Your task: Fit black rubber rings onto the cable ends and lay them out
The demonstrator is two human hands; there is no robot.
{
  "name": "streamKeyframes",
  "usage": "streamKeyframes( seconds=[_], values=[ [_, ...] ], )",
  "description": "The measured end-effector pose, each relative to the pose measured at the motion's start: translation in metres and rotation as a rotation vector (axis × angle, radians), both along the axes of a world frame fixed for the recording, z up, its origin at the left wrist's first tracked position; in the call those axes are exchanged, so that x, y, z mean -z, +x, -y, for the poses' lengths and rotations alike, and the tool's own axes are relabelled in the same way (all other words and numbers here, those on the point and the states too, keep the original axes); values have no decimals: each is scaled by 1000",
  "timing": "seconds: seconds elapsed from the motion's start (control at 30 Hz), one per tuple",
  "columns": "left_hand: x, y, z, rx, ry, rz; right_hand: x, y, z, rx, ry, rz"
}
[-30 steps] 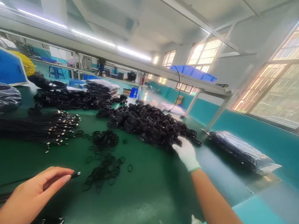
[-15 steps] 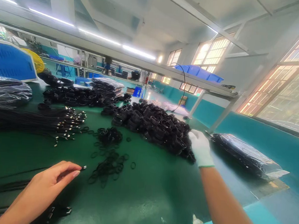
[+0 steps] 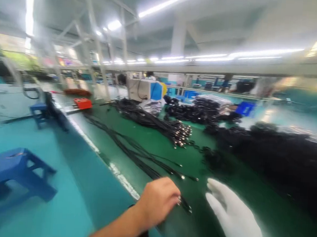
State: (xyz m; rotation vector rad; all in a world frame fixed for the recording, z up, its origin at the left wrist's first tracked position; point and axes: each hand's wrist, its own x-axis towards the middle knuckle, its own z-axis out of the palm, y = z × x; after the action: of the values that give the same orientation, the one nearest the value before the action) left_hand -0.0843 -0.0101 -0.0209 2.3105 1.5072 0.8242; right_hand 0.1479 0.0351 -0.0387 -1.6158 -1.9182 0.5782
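Note:
My bare left hand (image 3: 160, 197) is closed, its fingers curled over the ends of black cables (image 3: 147, 170) that run along the green table (image 3: 130, 136). A small metal tip shows at the fingertips, and another cable end lies just beyond them. To the right, my right hand (image 3: 234, 216) wears a white glove, with thumb and fingers apart and nothing between them. Beyond the gloved hand lies a blurred pile of small black rings (image 3: 212, 157). A thick bundle of black cables (image 3: 158, 124) with shiny metal ends rests farther back.
A large heap of coiled black cables (image 3: 277, 150) spreads on the right, with more black coils (image 3: 192, 110) behind. A blue and white machine (image 3: 145, 89) and an orange-red box (image 3: 82, 103) stand farther off. A blue stool (image 3: 15, 170) is on the floor at left.
The view has swung left. My left hand has gone from pinching one cable end to closing over several cables. My right hand has left the coil heap and come nearer my left.

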Motion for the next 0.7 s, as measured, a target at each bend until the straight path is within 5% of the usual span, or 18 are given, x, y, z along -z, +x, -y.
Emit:
streamKeyframes(
  seconds=[0.13,0.23,0.33,0.43,0.7],
  values=[
    [2,-91,-9,-435,55,-225,27,-15,3,-77,106,127],
    [11,-134,-27,-575,90,-328,15,-31,-3,-255,296,221],
    [17,-156,-46,-611,104,-368,-8,-56,-9,-515,430,350],
    [18,-168,-56,-572,110,-375,-14,-78,-8,-675,401,472],
    [8,-173,-69,-491,207,-235,13,-91,6,-442,413,529]
  ],
)
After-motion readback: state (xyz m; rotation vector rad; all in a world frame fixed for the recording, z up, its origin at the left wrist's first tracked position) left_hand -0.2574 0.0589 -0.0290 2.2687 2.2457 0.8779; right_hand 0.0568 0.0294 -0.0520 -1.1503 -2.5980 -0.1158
